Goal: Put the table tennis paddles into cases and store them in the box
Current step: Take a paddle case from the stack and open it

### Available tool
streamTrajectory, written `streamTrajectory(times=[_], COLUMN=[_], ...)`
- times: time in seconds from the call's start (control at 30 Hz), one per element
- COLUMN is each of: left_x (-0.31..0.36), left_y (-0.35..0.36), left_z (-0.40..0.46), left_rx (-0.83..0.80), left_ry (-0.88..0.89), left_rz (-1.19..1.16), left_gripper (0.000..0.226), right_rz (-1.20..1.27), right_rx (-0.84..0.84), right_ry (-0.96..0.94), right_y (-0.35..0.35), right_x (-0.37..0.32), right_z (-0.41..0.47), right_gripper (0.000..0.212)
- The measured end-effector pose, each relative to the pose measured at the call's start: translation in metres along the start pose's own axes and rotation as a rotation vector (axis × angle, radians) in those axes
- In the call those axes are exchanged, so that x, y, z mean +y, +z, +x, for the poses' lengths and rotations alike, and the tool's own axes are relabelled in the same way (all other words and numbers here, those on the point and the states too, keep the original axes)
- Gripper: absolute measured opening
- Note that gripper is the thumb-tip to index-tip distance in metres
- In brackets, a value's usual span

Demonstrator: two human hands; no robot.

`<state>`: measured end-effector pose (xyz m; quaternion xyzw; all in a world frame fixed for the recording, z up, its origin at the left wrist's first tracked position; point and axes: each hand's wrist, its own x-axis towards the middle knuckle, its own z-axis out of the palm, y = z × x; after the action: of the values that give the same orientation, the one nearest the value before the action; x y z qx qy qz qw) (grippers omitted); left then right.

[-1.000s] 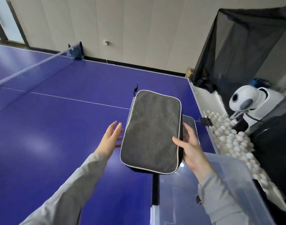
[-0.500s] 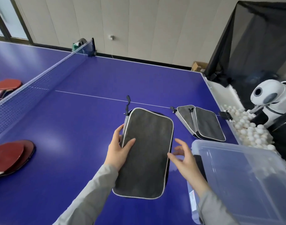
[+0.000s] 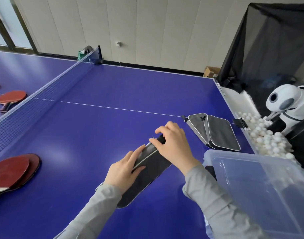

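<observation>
Pale panelled wall (image 3: pixel 147 28) with dark skirting, window (image 3: pixel 3 28) far left, perhaps daylit.

Bright, even daylight fills the room, seemingly from the windows (image 3: pixel 3 28) at the far left, leaving pale sheen patches on the blue surface (image 3: pixel 99 128) near its left edge. Shadows are soft and faint. Wide-angle distortion bows lines at the frame edges, and the paddles (image 3: pixel 11 97) at far left look slightly blurred.
</observation>
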<state>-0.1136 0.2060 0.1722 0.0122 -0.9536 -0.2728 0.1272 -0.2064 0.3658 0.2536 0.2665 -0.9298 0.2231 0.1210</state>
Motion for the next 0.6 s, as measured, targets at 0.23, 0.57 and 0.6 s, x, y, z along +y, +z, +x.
streamTrajectory(times=[0.23,0.57,0.6], left_x=[0.008,0.005,0.006], left_y=[-0.004,-0.017,-0.019], left_z=[-0.004,-0.013,-0.014], left_rx=[0.093,0.128,0.127], left_ry=[0.230,0.160,0.136], left_rz=[0.213,0.125,0.089], left_gripper=[0.072,0.068,0.065], right_rz=[0.068,0.411,0.425], right_rx=[-0.092,0.067,0.069], right_ry=[0.076,0.346,0.370], right_y=[0.002,0.011,0.013], right_x=[0.016,0.057,0.061], right_z=[-0.004,-0.012,-0.013], right_gripper=[0.011,0.017,0.016])
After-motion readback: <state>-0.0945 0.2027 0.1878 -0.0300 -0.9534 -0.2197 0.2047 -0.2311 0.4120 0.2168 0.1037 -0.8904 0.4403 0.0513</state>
